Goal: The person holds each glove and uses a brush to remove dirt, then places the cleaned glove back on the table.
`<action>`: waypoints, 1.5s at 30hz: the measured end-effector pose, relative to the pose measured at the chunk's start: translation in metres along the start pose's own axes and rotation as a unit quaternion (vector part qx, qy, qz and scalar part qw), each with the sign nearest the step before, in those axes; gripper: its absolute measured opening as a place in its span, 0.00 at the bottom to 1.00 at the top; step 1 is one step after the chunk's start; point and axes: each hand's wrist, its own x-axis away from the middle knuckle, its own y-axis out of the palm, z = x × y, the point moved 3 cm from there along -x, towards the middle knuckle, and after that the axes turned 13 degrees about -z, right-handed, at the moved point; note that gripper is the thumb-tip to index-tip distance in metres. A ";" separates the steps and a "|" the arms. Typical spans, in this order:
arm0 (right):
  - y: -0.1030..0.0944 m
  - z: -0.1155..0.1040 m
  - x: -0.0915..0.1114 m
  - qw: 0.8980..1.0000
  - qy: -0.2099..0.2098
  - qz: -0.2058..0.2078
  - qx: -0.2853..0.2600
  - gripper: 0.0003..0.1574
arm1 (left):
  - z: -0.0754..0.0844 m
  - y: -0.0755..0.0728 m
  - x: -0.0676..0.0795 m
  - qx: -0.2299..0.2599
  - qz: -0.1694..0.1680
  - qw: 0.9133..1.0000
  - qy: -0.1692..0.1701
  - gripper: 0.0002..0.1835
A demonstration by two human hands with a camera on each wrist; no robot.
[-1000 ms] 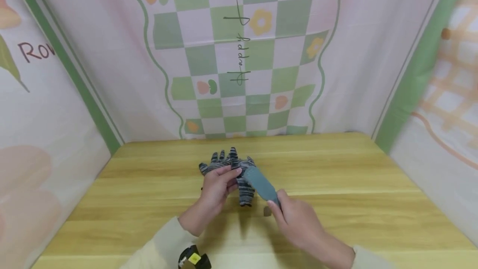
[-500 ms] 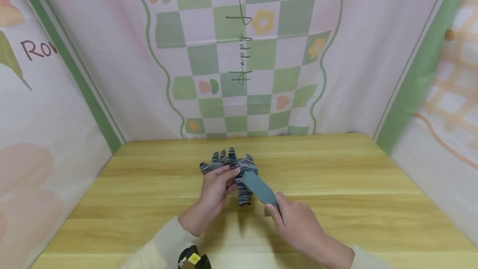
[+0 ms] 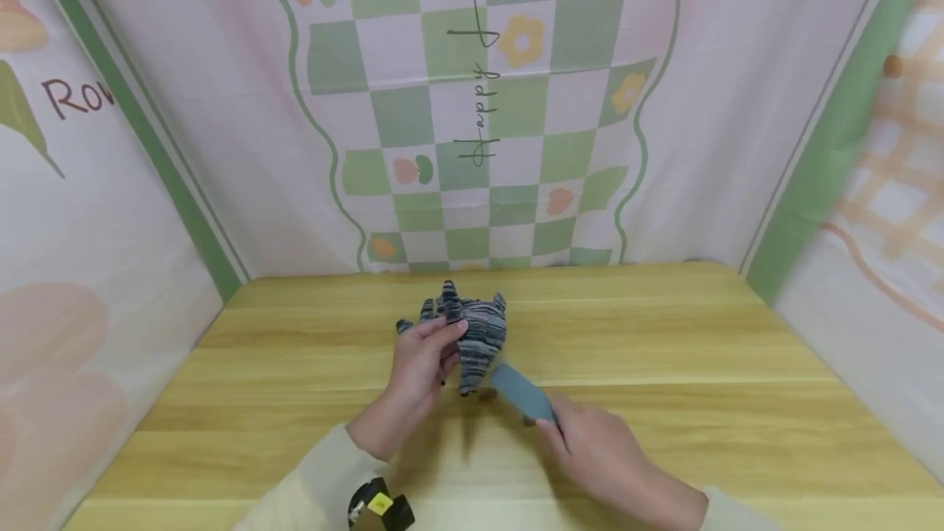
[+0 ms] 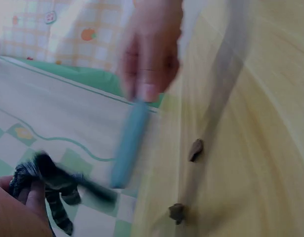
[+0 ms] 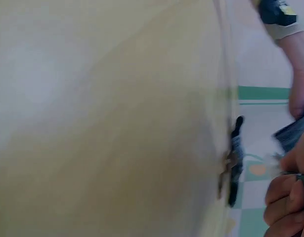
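Note:
My left hand [image 3: 416, 367] pinches a grey-and-black striped knit glove [image 3: 483, 334] above the table, its thumb on the glove's front. In the left wrist view the glove [image 4: 58, 177] hangs from those fingers, partly blurred. My right hand [image 3: 601, 445] grips the handle of a blue-green brush [image 3: 522, 393] with a flat head. The brush head points up and left, just below and right of the glove's cuff. A second striped glove [image 5: 236, 158] lies on the table, mostly hidden behind the left hand in the head view.
Two small brown lumps [image 4: 176, 212] [image 4: 196, 149] lie on the wooden table [image 3: 664, 334] below the brush. A black device with a yellow label [image 3: 379, 505] sits on the left wrist. Printed cloth [image 3: 509, 146] walls the table's back and sides.
The brush has come off the glove, moving down and right. My left hand has lifted the glove slightly and turned it, so its cuff narrows. A second brown lump now shows below the cuff.

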 end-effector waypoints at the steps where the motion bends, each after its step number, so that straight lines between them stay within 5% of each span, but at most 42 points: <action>1: 0.000 0.003 0.001 1.000 0.011 -0.010 0.002 0.11 | 0.001 0.000 0.000 -0.003 0.001 1.000 0.002 0.30; 4: -0.003 0.009 0.003 0.999 0.033 -0.018 -0.001 0.11 | 0.003 0.000 -0.001 -0.020 -0.001 1.000 -0.002 0.30; 11: -0.018 0.010 0.000 0.998 0.027 0.046 -0.031 0.13 | -0.001 -0.001 0.000 -0.027 -0.008 1.000 -0.014 0.31; 20: -0.013 -0.013 -0.003 0.988 -0.091 0.104 -0.071 0.09 | -0.003 0.003 0.003 -0.020 -0.028 0.999 -0.021 0.32; 34: -0.005 -0.015 -0.004 0.996 -0.054 0.043 -0.057 0.09 | -0.005 0.003 0.005 -0.011 -0.012 1.000 -0.018 0.32; 45: -0.002 -0.004 0.000 0.999 -0.030 0.033 -0.007 0.07 | -0.003 0.004 0.002 0.003 -0.001 1.000 -0.007 0.29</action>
